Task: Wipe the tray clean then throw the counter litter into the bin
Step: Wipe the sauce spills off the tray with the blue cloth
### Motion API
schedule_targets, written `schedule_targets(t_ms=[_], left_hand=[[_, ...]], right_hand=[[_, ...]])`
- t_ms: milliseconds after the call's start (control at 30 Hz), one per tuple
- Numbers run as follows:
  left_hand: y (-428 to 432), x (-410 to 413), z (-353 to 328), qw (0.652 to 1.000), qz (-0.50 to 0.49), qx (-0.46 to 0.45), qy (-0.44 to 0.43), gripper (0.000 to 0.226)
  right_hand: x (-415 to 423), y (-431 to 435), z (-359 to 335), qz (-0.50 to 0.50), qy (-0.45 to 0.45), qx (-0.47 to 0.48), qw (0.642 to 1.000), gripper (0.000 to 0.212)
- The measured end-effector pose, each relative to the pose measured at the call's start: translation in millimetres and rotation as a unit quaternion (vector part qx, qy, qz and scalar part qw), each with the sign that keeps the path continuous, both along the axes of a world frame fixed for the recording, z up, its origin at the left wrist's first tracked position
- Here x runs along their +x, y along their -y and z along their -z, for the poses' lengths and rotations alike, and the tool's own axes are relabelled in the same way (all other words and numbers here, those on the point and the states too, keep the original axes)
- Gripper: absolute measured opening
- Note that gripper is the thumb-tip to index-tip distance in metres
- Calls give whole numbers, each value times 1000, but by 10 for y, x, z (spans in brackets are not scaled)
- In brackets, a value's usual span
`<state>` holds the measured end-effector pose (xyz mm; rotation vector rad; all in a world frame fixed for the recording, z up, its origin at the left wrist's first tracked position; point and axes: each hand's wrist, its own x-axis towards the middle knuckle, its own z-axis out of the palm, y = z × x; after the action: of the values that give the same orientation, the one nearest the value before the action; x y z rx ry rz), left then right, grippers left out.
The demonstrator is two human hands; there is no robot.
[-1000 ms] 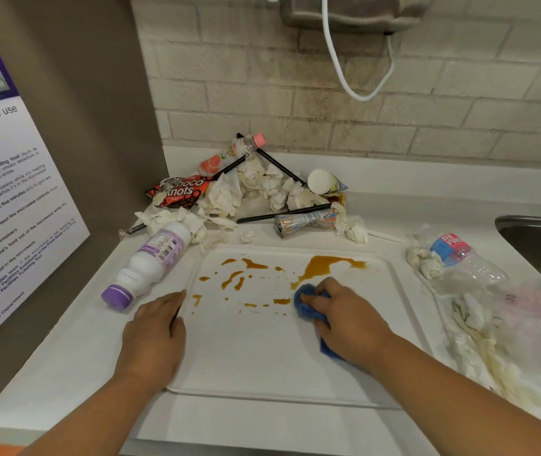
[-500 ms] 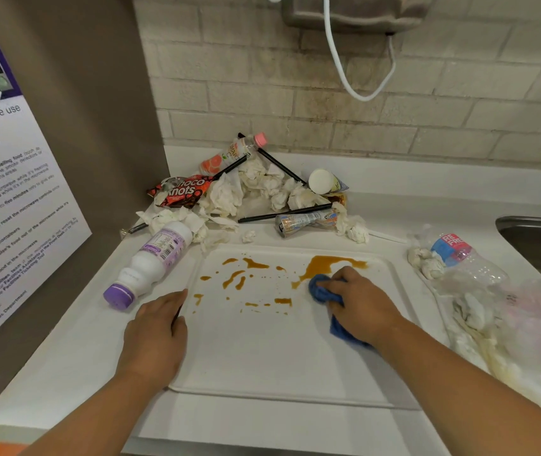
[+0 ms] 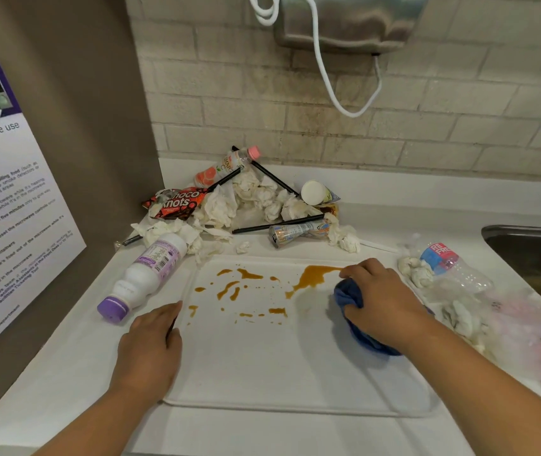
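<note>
Left hand flat steadying the tray, the right hand gripping the cloth should sweep firmly through the sauce.

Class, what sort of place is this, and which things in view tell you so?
Probably a shared workplace pantry: a microwave use notice on the side wall, a steel sink set in the white counter, and food litter.

To your left, the wall poster is headed "…crowave use", and you can pick out "strong-smelling food", "five minutes" and "Thank you" in its lines. In the litter pile the red snack wrapper says "choco knots". The blue-and-red label on the crushed clear bottle shows "RE FRE", while the print on the white bottle is too small to read.
</note>
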<state>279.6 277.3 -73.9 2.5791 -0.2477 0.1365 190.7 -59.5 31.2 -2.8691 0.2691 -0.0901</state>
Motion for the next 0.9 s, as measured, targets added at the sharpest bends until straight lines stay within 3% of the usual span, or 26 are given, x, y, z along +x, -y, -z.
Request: schedule_targets(t_ms=[100,200,300,367,433,500,600,733,900], left_hand=[[-10,15,9,1000,2,2,-4,48],[-7,12,15,1000,2,-1,-4,49],[1,1,10,1000,-1,-2,4,49],[-1,4,6,1000,1,0,4,49],[-4,-2,7,1000,4,-1,3,49],[-11,-1,8,1000,4,-2,1,49],[-9,0,8,1000,3,0,1,49],[-18,8,22,1000,6,0,2,48],[-4,-13,11,1000,2,-8,8,48]], right_hand=[[-5,-16,30,-7,-3,77,997,55],[-48,-92,271,-10,-43,27,999,66],[-63,-284,557,18,1,-13,1000,88],[-36,-497,627,-8,20,-10,1000,92],[-33,-680,635,-72,24,13,997,87],[-12,-676,647,-112,23,37,993,67],[87,-456,641,-90,48,57,993,48],[168,-379,565,-35,56,84,994,42],[97,-814,680,-158,87,88,980,33]])
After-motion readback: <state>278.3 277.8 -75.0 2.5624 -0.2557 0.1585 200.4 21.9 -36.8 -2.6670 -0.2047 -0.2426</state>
